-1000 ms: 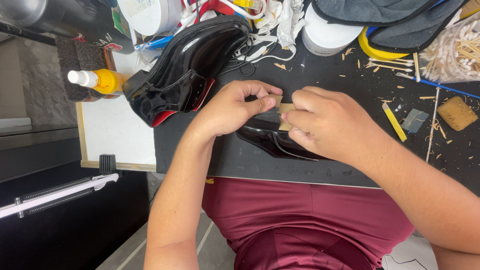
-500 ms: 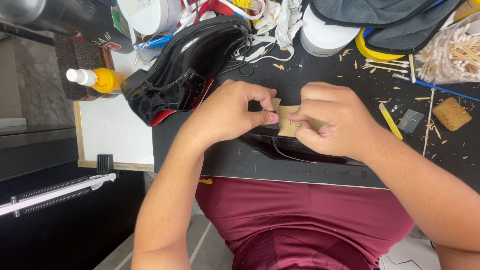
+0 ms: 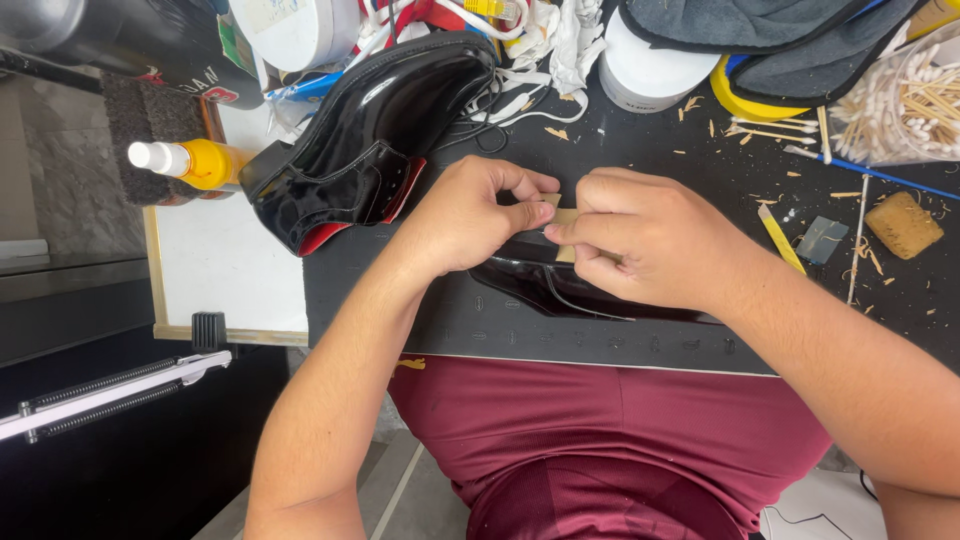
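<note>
1. My left hand (image 3: pixel 470 215) and my right hand (image 3: pixel 640 245) were both closed in a pinch on a small tan strip of paper-like material (image 3: pixel 564 217), held between them just above the glossy black patent-leather shoe (image 3: pixel 570 290) lying at the near edge of the black table mat (image 3: pixel 640 150). With so little strip showing between my fingertips, I judged it could tear or slip free if I pulled unevenly.
2. The shoe's shiny surface lay right under my knuckles; a slip could have scuffed it.
3. That shoe rested close to the mat's near edge, so a downward push might have tipped it into my lap.
4. The second glossy black shoe with red lining (image 3: pixel 370 135) sat just left and farther off, beside the yellow squeeze bottle (image 3: pixel 195 163); my left elbow swinging out could have knocked either.
</note>
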